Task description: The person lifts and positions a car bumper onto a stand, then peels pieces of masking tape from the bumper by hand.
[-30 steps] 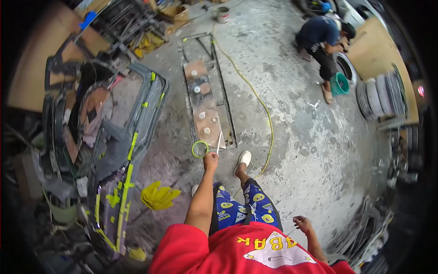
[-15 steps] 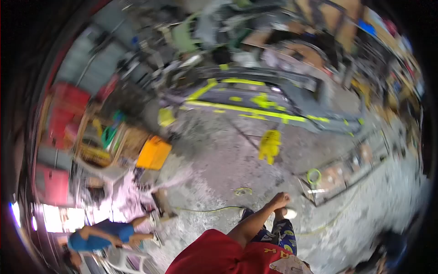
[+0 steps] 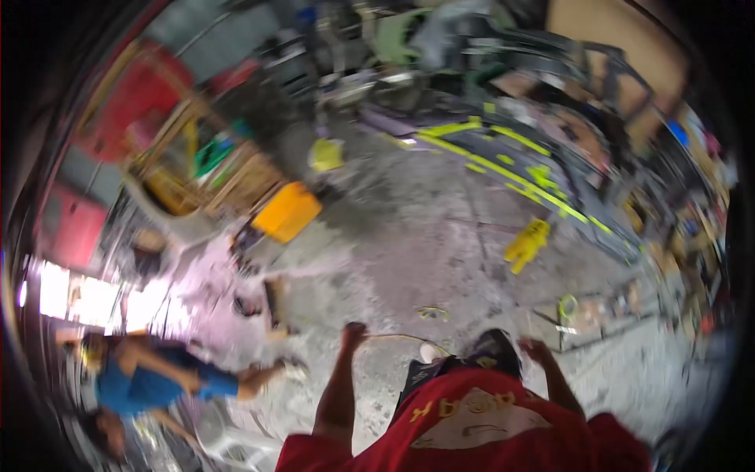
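My left hand [image 3: 354, 335] hangs in the air at the lower middle, fingers curled into a loose fist with nothing visible in it. Behind it, a thin yellowish cord [image 3: 401, 337] runs along the concrete floor; the two overlap in view, and I see no grip on the cord. My right hand [image 3: 537, 351] is lower right of centre, beside my dark patterned shorts [image 3: 497, 352]. Its fingers are blurred, so their closure is unclear, and no object shows in it. Past it lies a flat framed panel [image 3: 602, 311] with a round yellow-green tape roll [image 3: 567, 307].
A grey car bumper [image 3: 511, 169] with yellow tape lies ahead, near a yellow cloth-like piece [image 3: 527, 245]. An orange container [image 3: 286, 212] stands beside a wooden crate [image 3: 244, 177]. At left, a person in blue [image 3: 165, 376] is near a white plastic chair [image 3: 224, 433].
My view has turned and moved, shifting the bumper and panel rightward. The left arm has swung from across my body out to the left. My right hand has come into sight.
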Available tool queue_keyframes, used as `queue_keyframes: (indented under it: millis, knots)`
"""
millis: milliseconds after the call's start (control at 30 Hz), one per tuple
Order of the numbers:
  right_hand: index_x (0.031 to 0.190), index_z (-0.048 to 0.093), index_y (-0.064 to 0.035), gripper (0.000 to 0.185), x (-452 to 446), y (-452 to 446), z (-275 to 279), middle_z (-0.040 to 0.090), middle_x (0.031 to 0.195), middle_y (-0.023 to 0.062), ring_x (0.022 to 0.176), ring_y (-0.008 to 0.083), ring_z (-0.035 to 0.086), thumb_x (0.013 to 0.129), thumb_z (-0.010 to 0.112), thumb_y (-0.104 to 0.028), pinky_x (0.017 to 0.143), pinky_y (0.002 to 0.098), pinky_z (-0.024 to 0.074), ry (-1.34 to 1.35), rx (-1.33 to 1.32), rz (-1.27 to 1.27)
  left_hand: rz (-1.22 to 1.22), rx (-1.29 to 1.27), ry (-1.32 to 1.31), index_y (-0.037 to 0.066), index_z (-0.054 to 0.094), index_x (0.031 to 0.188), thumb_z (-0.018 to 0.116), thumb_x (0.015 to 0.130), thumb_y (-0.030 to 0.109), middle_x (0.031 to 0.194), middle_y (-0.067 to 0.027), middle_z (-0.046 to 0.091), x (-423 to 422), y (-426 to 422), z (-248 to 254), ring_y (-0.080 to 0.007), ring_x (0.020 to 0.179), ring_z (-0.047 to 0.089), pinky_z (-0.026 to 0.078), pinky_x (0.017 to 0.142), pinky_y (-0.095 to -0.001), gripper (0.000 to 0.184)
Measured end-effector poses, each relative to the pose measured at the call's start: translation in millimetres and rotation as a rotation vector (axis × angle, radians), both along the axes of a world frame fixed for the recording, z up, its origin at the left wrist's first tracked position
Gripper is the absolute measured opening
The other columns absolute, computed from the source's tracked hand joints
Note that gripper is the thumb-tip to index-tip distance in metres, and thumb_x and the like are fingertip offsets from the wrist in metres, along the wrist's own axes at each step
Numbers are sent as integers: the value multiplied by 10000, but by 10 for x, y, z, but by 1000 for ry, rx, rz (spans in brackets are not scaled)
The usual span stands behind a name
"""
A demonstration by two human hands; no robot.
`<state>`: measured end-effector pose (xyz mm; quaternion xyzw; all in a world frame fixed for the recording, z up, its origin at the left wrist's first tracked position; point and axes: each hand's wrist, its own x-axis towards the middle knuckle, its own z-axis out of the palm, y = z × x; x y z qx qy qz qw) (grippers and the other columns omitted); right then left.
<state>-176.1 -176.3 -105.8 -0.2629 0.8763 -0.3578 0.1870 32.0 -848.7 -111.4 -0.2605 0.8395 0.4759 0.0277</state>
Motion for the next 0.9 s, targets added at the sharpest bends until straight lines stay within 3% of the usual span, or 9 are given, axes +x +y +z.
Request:
queue_keyframes:
  millis: [33,67,133,200,333,533,600,667,900]
  knots:
    - [1191,662,-48,335,-312,-166,71,724,1066,112,959,171,685,922,675,-247,801,347,544,-323,4,-51,-116,-213,209,63,690,896,769,719,169,834,-98,703,12,-139,256,-272,766,672,545,666,-390,221]
    - [1216,640,-37,367,-550,-329,294,721,1071,79,941,172,685,918,679,-249,772,350,550,-670,-40,-263,394,472,27,30,685,995,729,847,179,843,-112,715,-128,-119,686,-221,667,679,551,595,-333,214]
    - [1258,613,-36,413,-1090,-820,1276,705,1119,53,956,184,680,928,665,-279,780,359,554,-486,113,-237,447,407,-21,14,667,1057,689,914,227,845,-118,715,-414,-259,968,-180,612,670,543,541,-288,258]
    - [1279,595,-48,433,-1463,-823,1254,694,1122,65,958,207,680,954,627,-333,773,379,557,-490,-319,-354,470,415,-47,10,671,1064,693,905,216,852,-113,719,-734,-412,1150,-183,617,672,548,550,-291,261]
    - [1252,613,-54,463,-2181,-1277,1633,676,1150,110,1029,234,671,965,602,-418,834,388,558,-621,-628,-617,347,395,56,18,676,1076,682,922,261,876,-115,725,-1761,-792,1261,-167,639,676,547,581,-285,287]
    - [1359,498,-15,541,-3168,-1947,1241,564,1368,135,1242,277,549,992,517,-412,1049,470,434,-793,-1361,-550,152,271,91,26,648,1138,662,948,286,952,-105,720,-3855,-1169,2006,-148,707,677,550,633,-270,322]
    - [1385,467,-9,565,-3436,-2197,1144,533,1404,135,1285,281,507,997,490,-420,1086,474,398,-830,-1299,-700,63,246,174,23,649,1120,640,963,277,963,-80,708,-4509,-1284,2136,-129,746,664,536,654,-261,299]
    - [1425,427,-6,598,-3648,-2427,963,518,1424,129,1279,284,509,1007,456,-433,1103,481,381,-993,-1589,-880,-43,248,254,15,649,1137,646,966,301,982,-55,696,-5185,-1497,2180,-115,806,647,523,700,-266,333]
    - [1458,358,8,966,-4222,-2876,933,379,1525,145,1404,324,346,887,410,-769,1152,525,291,-1077,-1939,-1253,-170,294,397,7,465,1373,794,847,359,1291,-141,582,-7286,-1583,2398,-176,1175,552,446,992,-297,714]
